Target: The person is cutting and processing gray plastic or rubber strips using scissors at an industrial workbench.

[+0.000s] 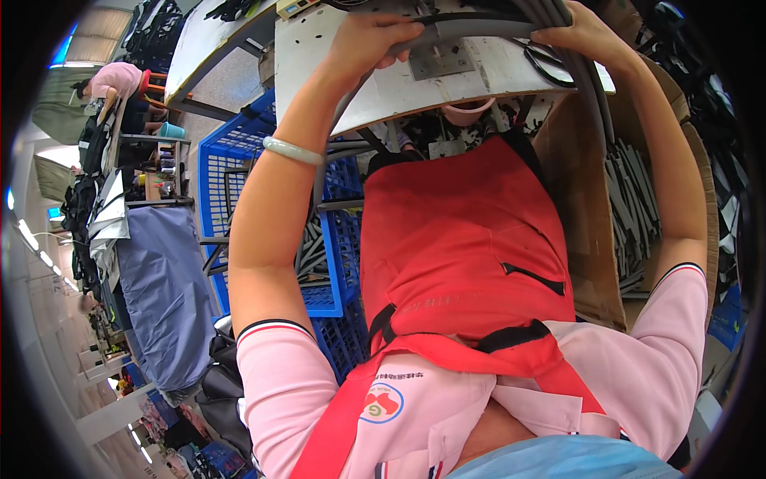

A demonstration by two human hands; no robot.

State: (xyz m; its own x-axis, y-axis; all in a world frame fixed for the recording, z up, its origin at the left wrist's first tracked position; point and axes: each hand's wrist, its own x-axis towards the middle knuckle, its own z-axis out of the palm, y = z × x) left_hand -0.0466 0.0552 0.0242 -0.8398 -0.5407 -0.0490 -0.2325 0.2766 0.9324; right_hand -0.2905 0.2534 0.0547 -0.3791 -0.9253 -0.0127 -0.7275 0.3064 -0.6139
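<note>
The gray rubber strip (479,30) lies sideways across the table (319,48). The left hand (371,40) curls around its left end, the right hand (582,36) its right end.

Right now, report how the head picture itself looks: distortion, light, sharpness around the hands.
Head view: strong fisheye, the white worktable edge bows and a black vignette rings the frame. Light is even and soft, with bright glare only at the far left rim. The left hand and right hand on the grey rubber strip sit near the top edge, slightly soft; the red apron is sharpest.
</note>
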